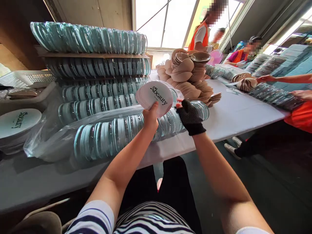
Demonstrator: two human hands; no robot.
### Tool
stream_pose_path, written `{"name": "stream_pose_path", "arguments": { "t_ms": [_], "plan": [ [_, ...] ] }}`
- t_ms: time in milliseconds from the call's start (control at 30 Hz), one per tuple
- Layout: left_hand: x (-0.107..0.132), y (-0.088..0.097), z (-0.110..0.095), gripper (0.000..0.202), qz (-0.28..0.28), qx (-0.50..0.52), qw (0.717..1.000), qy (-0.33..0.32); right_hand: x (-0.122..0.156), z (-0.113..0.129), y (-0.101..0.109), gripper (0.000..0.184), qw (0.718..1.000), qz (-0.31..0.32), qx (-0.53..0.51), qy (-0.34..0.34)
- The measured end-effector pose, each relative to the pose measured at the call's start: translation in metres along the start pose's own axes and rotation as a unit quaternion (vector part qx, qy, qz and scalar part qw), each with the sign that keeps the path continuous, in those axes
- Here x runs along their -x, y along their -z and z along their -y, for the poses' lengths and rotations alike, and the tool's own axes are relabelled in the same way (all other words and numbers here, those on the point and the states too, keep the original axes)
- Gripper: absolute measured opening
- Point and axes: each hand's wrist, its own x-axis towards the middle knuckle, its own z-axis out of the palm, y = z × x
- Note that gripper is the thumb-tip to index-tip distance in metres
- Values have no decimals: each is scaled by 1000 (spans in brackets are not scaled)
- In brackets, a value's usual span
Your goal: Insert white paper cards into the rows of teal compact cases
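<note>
Printed discs (153, 94) — fanned — extend beyond the left hand (151, 117) gripping their edge.

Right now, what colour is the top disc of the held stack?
The top disc is white, with dark lettering; it shows best in the head view.

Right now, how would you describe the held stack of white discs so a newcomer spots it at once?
Find the long white table, then the row of glassy discs nearest its front edge. Above that row in the picture, the bare left hand holds a stack of white discs. Unlike the similarly printed stack at far left, this one is in a hand.
</note>
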Motion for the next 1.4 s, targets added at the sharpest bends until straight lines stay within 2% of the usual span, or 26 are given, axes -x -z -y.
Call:
{"name": "stream_pose_path", "arguments": {
  "t_ms": [67, 167, 233, 367, 467, 567, 700, 867, 933, 1000, 1067, 1167, 1267, 1400],
  "plan": [
    [4, -1, -1, 25, 1, -8, 1000, -11, -9, 8, 1, 44, 998, -48, -20, 29],
    [12, 2, -9, 23, -1, 8, 1000, -20, -6, 34, -7, 51, 994, -72, -19, 80],
    [17, 6, -18, 20, 15, 13, 1000, -17, 2, 52, -13, 48, 993, -75, -21, 92],
    [29, 14, -32, 16, 36, 0, 999, -9, 22, 67, -18, 38, 997, -68, -34, -16],
    [41, 18, -34, 25, 97, -21, 995, 5, 47, 58, -11, 41, 988, -122, -52, -82],
    [53, 19, -31, 29, 159, -20, 985, 55, 74, 44, -2, 42, 976, -159, -80, -127],
    [64, 22, -24, 27, 144, 17, 986, 85, 84, 37, 5, 42, 964, -183, -117, -157],
    [66, 32, -25, 25, 129, 13, 989, 64, 73, 43, 2, 36, 919, -146, -302, -206],
    [62, 36, -31, 23, 125, -1, 991, 53, 75, 44, 3, 32, 908, -140, -329, -221],
    [55, 37, -39, 23, 106, -1, 994, 37, 86, 41, 9, 31, 920, -164, -290, -208],
    [44, 36, -49, 24, 83, 22, 996, 8, 104, 35, 20, 34, 950, -180, -195, -164],
    [23, 32, -57, 26, 61, 56, 996, -31, 137, 27, 35, 36, 985, -146, -27, -86],
    [9, 30, -56, 30, 61, 55, 996, -15, 162, 28, 42, 37, 992, -92, 80, -45],
    [5, 33, -51, 32, 48, 62, 997, -3, 170, 38, 39, 41, 985, -66, 157, -28]
  ]
}}
